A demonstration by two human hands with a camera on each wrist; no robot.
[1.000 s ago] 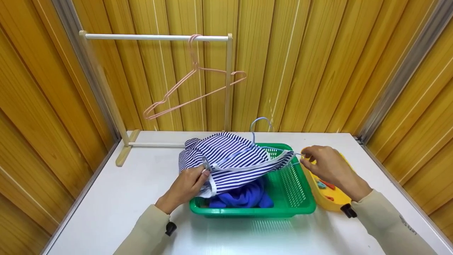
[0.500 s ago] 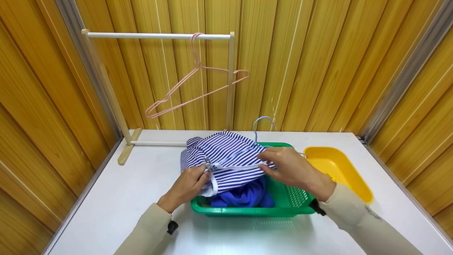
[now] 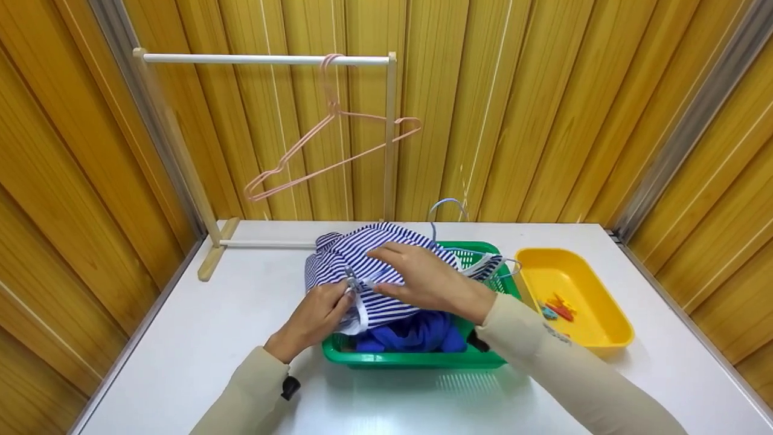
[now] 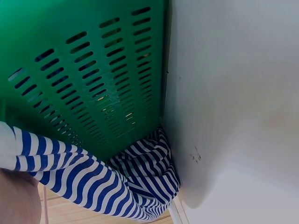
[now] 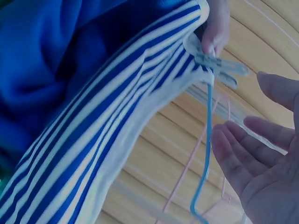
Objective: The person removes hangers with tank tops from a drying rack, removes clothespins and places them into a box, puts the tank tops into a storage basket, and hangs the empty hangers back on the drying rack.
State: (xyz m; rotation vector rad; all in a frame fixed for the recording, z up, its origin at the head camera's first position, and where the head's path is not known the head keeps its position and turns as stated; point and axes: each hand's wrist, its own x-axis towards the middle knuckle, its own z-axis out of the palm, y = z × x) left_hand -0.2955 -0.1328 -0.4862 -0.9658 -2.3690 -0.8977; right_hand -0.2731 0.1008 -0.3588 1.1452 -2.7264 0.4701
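Observation:
A blue-and-white striped top (image 3: 386, 238) with white trim lies over the green basket (image 3: 416, 357), with a light blue hanger (image 3: 447, 200) inside it. My left hand (image 3: 317, 311) grips the top's left edge. A pale, see-through clothespin (image 5: 216, 65) is clipped there, beside the left fingers and the hanger wire. My right hand (image 3: 429, 281) hovers over the top with fingers spread and thumb apart. In the right wrist view, those fingers are near the clothespin's handles and hold nothing. In the left wrist view, striped cloth drapes down past the basket's slotted wall.
Blue cloth (image 3: 416, 335) lies in the basket under the top. To the right, a yellow tray (image 3: 598, 290) holds several coloured clothespins (image 3: 558, 308). A rack (image 3: 266, 59) with pink hangers (image 3: 302, 142) stands at the back left. Wood-look walls enclose the white table (image 3: 253, 314).
My right hand has left the hanger's right end and moved left across the top, toward the clothespin. My left hand keeps its grip in the same place.

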